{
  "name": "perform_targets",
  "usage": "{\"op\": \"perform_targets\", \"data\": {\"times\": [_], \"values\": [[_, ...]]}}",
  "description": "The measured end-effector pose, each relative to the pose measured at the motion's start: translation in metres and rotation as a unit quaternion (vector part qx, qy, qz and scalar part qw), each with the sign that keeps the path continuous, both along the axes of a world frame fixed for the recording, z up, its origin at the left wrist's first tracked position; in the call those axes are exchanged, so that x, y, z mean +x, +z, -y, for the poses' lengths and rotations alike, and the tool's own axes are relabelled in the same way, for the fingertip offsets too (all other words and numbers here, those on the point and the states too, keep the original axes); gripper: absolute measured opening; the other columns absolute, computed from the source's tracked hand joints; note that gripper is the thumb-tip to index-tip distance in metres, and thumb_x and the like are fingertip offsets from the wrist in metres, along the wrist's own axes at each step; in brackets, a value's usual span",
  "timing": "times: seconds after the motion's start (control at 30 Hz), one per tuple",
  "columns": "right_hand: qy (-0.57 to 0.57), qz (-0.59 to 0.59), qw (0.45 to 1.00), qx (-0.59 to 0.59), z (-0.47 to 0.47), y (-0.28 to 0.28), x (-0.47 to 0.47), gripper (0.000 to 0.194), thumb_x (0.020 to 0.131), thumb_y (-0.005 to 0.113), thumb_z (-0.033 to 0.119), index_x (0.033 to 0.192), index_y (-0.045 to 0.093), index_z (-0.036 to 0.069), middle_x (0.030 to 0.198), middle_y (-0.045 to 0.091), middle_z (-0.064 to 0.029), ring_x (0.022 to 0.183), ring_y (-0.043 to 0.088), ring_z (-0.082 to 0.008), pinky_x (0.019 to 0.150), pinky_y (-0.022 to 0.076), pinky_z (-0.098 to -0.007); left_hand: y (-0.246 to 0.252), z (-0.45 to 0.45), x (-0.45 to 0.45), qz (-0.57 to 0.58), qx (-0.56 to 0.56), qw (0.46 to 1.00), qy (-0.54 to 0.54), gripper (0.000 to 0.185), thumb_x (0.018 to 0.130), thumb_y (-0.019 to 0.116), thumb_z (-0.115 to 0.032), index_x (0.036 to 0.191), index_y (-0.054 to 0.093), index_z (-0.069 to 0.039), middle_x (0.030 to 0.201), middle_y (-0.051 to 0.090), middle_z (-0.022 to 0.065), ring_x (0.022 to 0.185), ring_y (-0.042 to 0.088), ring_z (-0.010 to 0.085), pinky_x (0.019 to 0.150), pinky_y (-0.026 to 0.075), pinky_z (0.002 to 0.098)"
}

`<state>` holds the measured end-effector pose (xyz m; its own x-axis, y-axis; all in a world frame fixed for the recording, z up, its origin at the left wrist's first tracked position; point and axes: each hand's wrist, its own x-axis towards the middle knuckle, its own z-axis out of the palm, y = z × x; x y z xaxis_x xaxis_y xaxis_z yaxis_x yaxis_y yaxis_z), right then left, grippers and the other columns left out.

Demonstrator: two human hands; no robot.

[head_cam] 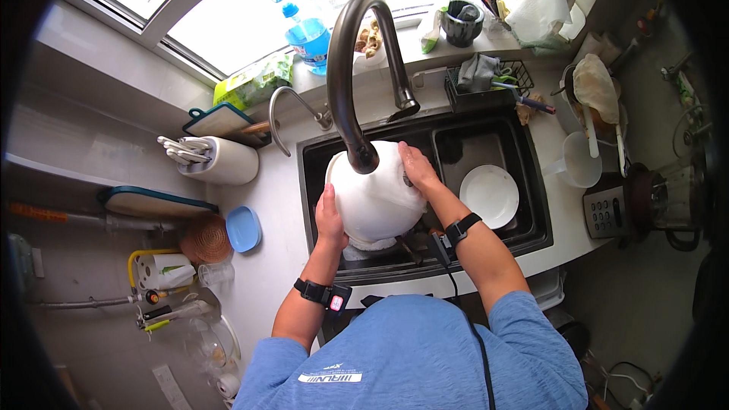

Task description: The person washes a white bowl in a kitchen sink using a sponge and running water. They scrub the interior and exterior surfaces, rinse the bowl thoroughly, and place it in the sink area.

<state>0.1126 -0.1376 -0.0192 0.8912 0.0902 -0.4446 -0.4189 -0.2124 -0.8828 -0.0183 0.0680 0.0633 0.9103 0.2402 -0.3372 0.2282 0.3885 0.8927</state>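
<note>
Both of my hands hold a large white rounded vessel (376, 199) over the left basin of a dark double sink (535, 205), under the spout side of a dark curved faucet (340, 62). My left hand (331, 219) grips its left side. Against the upper right side, near a small dark fitting, lies my right hand (417, 168). The faucet's base hides part of the vessel, and its inside cannot be seen. In the right basin rests a white round dish (490, 196). A thin curved metal tap (285, 94) stands left of the faucet.
Left of the sink are a white knife block (233, 160), a blue plastic dish (244, 229) and cutting boards (213, 125). A wire rack (515, 74) with a gray cloth sits behind the right basin. A white plastic jug (581, 160) and a blender (606, 210) stand on the right.
</note>
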Motion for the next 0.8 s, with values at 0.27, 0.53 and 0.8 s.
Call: {"op": "perform_targets", "data": {"times": [0.27,0.53,0.8], "values": [[0.145,0.183,0.972,0.032,-0.01,0.065,0.011,0.058,0.097,0.061,0.052,0.136,0.065,0.01,0.135,0.064,-0.0216,0.131,0.056,-0.0369,0.112,0.0417,-0.0397,0.01,0.015,0.014,-0.006,-0.005,0.999,-0.048,0.052,0.11,0.046,-0.044,0.131,0.06,0.001,0.124,0.068,0.0109,0.11,0.065,0.0186,0.094,0.052,0.0332],[0.214,0.38,0.829,-0.35,-0.019,0.124,-0.026,0.059,0.086,0.072,0.043,0.135,0.061,0.011,0.146,0.054,-0.0187,0.14,0.046,-0.0351,0.114,0.0346,-0.0582,0.028,0.041,0.033,-0.003,0.031,0.998,-0.061,0.049,0.108,0.048,-0.049,0.125,0.064,-0.006,0.109,0.069,0.0038,0.092,0.065,0.014,0.081,0.053,0.0303],[0.204,0.387,0.854,-0.282,-0.022,0.123,-0.007,0.046,0.092,0.062,0.034,0.131,0.067,0.009,0.136,0.062,-0.0172,0.135,0.051,-0.0333,0.113,0.0348,-0.0576,0.017,0.048,0.063,0.005,-0.011,0.999,-0.04,0.052,0.106,0.049,-0.052,0.128,0.061,-0.007,0.118,0.066,0.005,0.107,0.063,0.0163,0.092,0.052,0.0338]]}}
